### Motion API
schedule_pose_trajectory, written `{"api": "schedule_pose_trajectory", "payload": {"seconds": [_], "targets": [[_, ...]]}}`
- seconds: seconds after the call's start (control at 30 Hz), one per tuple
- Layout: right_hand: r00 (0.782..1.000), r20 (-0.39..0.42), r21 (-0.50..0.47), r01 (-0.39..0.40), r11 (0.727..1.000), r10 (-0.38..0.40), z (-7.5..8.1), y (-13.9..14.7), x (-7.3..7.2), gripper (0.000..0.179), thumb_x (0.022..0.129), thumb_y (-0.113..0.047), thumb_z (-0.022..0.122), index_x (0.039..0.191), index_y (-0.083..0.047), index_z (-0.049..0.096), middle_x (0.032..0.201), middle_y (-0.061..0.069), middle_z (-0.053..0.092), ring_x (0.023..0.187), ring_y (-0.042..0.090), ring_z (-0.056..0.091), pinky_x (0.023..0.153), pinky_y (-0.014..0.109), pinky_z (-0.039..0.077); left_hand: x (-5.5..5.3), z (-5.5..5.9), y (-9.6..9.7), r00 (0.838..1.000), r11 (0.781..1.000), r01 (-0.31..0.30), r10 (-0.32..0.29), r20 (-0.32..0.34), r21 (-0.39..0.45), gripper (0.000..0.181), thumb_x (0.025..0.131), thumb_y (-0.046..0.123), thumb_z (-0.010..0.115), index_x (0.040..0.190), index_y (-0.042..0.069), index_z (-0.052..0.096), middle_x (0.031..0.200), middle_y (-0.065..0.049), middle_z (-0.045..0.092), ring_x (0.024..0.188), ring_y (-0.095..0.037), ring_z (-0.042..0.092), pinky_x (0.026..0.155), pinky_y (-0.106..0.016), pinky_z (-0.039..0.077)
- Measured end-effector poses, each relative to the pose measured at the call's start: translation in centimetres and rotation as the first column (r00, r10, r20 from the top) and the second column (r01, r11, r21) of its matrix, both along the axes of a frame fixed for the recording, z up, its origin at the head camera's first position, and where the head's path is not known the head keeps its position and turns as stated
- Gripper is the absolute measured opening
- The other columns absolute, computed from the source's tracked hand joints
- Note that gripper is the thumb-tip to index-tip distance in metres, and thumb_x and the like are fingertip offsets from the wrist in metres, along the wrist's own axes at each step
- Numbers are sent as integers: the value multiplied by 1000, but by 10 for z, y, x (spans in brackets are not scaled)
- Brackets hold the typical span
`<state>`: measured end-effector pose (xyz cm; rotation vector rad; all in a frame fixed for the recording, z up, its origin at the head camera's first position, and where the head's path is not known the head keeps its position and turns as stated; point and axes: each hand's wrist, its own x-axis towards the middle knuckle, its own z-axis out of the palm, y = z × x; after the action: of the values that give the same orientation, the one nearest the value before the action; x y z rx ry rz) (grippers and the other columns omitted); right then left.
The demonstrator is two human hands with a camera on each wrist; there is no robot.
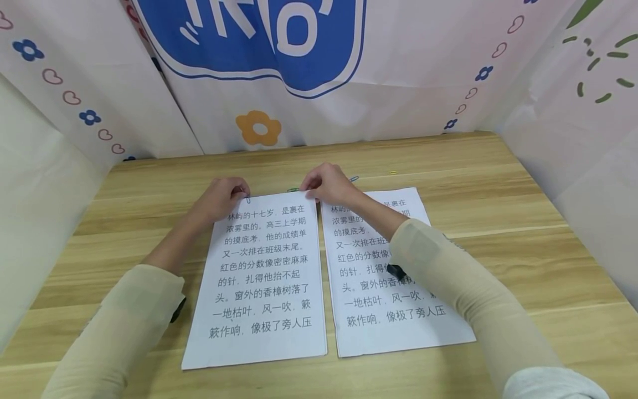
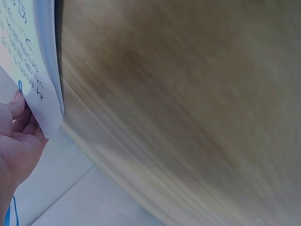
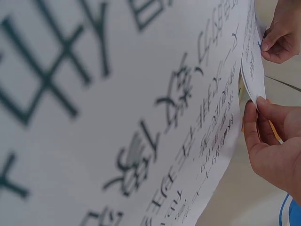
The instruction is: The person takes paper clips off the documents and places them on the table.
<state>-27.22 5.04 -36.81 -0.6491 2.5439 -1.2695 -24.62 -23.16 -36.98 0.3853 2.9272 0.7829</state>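
Observation:
Two printed paper stacks lie side by side, the left stack [image 1: 264, 277] and the right stack [image 1: 394, 332]. At the left stack's top edge, near its left corner, my left hand [image 1: 226, 197] pinches a blue paper clip [image 2: 20, 85] that lies over the sheet. My right hand [image 1: 329, 183] pinches the same stack's top right corner between thumb and fingers, as the right wrist view also shows. A green paper clip [image 1: 293, 190] lies just beyond that top edge, left of my right fingers. The right forearm covers part of the right stack.
On the wooden table [image 1: 523, 249], another blue paper clip [image 1: 354, 178] and a yellow paper clip [image 1: 393, 172] lie beyond the right stack. A printed cloth [image 1: 399, 111] hangs behind the table's far edge.

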Motion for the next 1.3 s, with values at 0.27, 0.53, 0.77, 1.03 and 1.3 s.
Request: {"api": "schedule_pose_trajectory", "payload": {"seconds": [0.27,0.53,0.77,1.03,1.3], "targets": [[1000,-6,-5,-11,1000,11,-1,0,-1,15,92,3,74,105,-1,78,96,9,74,86,20,67,73,25,56,0,0,0,1000,1000,7,-7,-18,1,15,103,-6,51,102,-7,67,101,-25,68,91,-35,63,82,-43,52],[1000,-5,-4,-5,1000,5,-1,0,-1,15,92,3,74,106,-1,77,97,9,74,87,20,67,73,25,57,-1,0,1,1000,1000,-7,7,-23,7,15,104,-5,51,104,-8,66,101,-25,67,89,-35,63,80,-42,52],[1000,9,-4,-2,1000,2,-3,1,-2,16,92,4,73,107,-1,77,97,9,74,86,20,68,73,25,58,-1,0,2,1000,1000,-17,18,-11,24,15,104,-5,50,105,-8,65,102,-26,66,90,-35,63,81,-43,53],[1000,9,-10,-3,1000,3,-3,1,-2,16,92,5,73,107,0,77,97,10,74,85,20,68,72,25,58,-1,0,1,999,999,-34,34,-7,30,16,105,-3,49,108,-9,64,103,-26,66,90,-34,62,81,-42,52],[1000,8,-11,-3,1000,4,-2,2,-2,16,92,5,73,107,1,77,96,10,74,84,20,67,72,25,57,-2,-1,2,999,998,-50,51,-6,38,16,106,-2,49,110,-8,64,105,-26,65,90,-34,61,80,-41,51]]}}
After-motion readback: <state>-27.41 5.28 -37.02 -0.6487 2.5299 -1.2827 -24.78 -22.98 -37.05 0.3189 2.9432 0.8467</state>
